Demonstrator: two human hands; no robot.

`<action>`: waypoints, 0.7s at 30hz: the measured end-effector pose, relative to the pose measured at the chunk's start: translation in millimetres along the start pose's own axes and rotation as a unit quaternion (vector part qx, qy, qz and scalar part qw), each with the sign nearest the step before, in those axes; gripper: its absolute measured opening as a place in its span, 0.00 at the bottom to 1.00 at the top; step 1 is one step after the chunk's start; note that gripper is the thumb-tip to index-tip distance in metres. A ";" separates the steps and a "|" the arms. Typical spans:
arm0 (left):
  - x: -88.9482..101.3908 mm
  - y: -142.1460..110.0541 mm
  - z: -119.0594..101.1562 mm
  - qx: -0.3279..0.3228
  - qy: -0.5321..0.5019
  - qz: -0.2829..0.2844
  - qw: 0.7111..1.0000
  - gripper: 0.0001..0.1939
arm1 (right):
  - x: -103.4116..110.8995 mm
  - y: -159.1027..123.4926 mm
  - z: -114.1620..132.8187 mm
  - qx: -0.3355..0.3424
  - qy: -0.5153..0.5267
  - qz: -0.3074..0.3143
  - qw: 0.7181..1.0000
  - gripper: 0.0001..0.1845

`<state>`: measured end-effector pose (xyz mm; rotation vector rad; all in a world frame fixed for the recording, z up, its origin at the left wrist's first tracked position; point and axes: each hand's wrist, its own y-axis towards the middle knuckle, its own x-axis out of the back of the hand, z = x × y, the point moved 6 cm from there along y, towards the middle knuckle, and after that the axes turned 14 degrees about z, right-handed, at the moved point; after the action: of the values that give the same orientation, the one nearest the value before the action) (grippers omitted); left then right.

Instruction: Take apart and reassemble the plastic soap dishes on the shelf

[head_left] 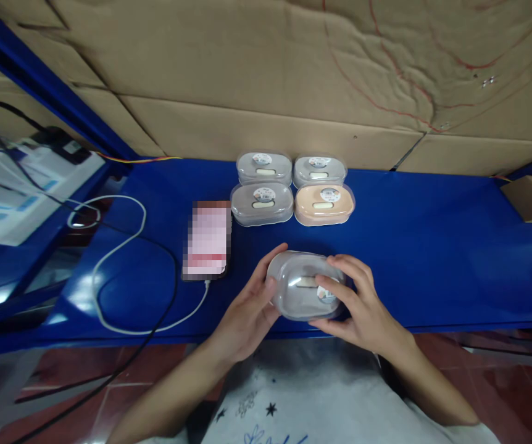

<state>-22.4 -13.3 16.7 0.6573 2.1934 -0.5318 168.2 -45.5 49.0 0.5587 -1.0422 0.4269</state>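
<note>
Between my two hands is a grey oval box with a clear lid [294,299], held near the front edge of the blue table. My left hand [254,308] grips its left end, thumb on top and fingers along the far side. On the right end, my right hand [358,302] has its fingers wrapped round, one lying on the lid by the round label. Behind it, similar lidded boxes stand in two rows: a grey one [252,213] and a peach one [340,211] in front, a grey one [245,168] and another grey one [340,171] at the back.
A phone with a blurred screen [208,240] lies left of the boxes, plugged into a white cable [94,277]. A black cable [173,290] crosses the table's left side. Power strips with plugs [39,203] sit far left. Cardboard [247,74] walls the back of the blue table [432,259].
</note>
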 end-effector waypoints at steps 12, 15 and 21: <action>-1.3 2.4 11.0 0.061 -0.020 0.014 0.998 0.34 | 44.3 -21.9 -55.1 -0.018 -0.039 0.007 0.999 0.47; 1.2 3.5 4.8 0.042 0.002 0.018 0.999 0.29 | 78.3 -37.2 -123.0 -0.090 -0.085 -0.030 0.992 0.44; 7.0 6.5 7.6 0.036 0.056 0.042 0.997 0.22 | 101.1 -28.6 -222.9 -0.119 -0.100 -0.004 0.988 0.40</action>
<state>-18.2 -10.5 5.6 0.8307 2.2480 -0.5441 382.2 76.6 46.2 0.3970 -1.2630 0.2364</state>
